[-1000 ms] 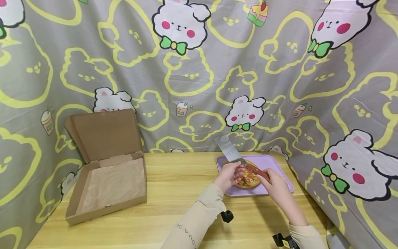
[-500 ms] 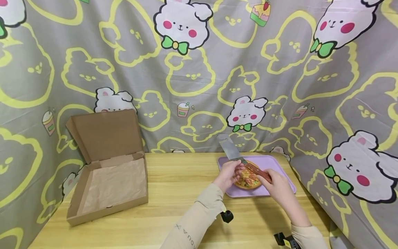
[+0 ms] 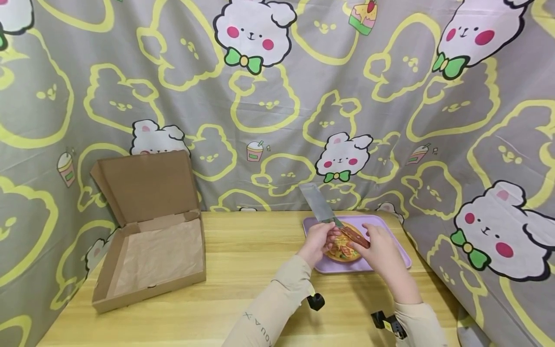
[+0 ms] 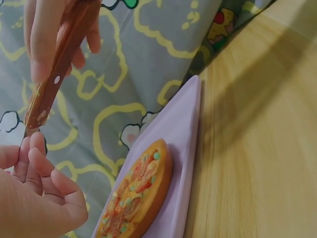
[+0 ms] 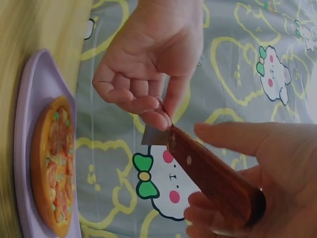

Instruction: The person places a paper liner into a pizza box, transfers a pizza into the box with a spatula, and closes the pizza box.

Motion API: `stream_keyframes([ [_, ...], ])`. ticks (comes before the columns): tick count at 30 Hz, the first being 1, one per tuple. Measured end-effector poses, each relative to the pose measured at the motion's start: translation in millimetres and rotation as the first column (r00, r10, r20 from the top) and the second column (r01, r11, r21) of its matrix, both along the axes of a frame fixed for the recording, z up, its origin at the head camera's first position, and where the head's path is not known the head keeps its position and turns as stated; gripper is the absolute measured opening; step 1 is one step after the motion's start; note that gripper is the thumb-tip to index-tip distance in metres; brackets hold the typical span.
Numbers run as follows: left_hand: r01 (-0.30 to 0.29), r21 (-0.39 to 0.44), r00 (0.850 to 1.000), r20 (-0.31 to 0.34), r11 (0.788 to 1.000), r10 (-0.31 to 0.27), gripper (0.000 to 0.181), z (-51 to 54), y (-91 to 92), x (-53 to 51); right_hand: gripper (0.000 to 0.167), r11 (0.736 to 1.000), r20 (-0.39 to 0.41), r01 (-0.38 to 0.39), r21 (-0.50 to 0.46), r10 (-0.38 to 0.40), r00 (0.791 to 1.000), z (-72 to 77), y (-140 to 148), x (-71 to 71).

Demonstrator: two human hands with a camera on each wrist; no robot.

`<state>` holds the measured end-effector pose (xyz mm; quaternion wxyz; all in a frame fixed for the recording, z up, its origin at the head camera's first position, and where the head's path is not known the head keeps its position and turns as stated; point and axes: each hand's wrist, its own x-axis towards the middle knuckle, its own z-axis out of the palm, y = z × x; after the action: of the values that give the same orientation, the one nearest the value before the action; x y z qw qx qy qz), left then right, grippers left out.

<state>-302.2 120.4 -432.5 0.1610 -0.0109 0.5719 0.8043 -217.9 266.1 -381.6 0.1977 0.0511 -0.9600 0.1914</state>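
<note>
In the head view a spatula (image 3: 318, 205) with a flat metal blade and brown wooden handle is held above a small round pizza (image 3: 342, 253). The pizza lies on a lilac tray (image 3: 362, 266). My left hand (image 3: 317, 242) pinches the spatula's neck, where blade meets handle. Around the wooden handle (image 5: 213, 178), in the right wrist view, my right hand (image 5: 277, 168) is loose: its thumb stands straight and apart from the wood, and its fingers are below. The blade points up and away to the left, mostly hidden behind my left hand there.
On the left of the wooden table (image 3: 243, 299) stands an open cardboard box (image 3: 151, 284) with brown paper inside and its lid (image 3: 151, 188) raised. A patterned curtain (image 3: 269, 125) hangs behind and along both sides.
My right hand has loosened from the end of the handle and moved forward and left along it, with thumb and fingers spread. My left hand stays at the neck; the spatula barely shifts.
</note>
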Motion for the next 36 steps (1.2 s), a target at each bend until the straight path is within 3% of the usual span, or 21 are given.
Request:
stream_keyframes([
  [4, -0.009, -0.002, 1.0, -0.01, 1.0, 0.009, 0.02, -0.1, 0.5, 1.3, 0.067, 0.997, 0.043, 0.063, 0.033, -0.064, 0.997, -5.6, -2.7, -4.7],
  [9, -0.011, 0.003, 0.999, -0.033, 1.0, 0.011, 0.02, 0.5, 1.5, 2.5, 0.058, 0.992, 0.076, 0.109, 0.056, -0.113, 0.991, -9.1, -6.4, -7.2],
  [15, -0.015, -0.004, 0.997, -0.07, 1.0, 0.014, 0.021, -0.3, 1.5, 3.1, 0.044, 0.993, 0.107, 0.104, 0.055, -0.109, 0.988, -13.0, -6.7, -8.6],
  [27, -0.029, 0.0, 0.993, -0.113, 1.0, 0.029, 0.023, -1.8, -1.3, 1.6, 0.032, 0.997, 0.084, 0.036, 0.074, -0.043, 0.996, -17.2, -7.4, -13.3],
  [36, -0.005, -0.015, 0.992, -0.126, 1.0, 0.003, 0.027, -0.6, -3.6, -3.6, 0.029, 0.994, 0.108, 0.068, 0.081, -0.077, 0.991, -13.3, -8.5, -12.4],
])
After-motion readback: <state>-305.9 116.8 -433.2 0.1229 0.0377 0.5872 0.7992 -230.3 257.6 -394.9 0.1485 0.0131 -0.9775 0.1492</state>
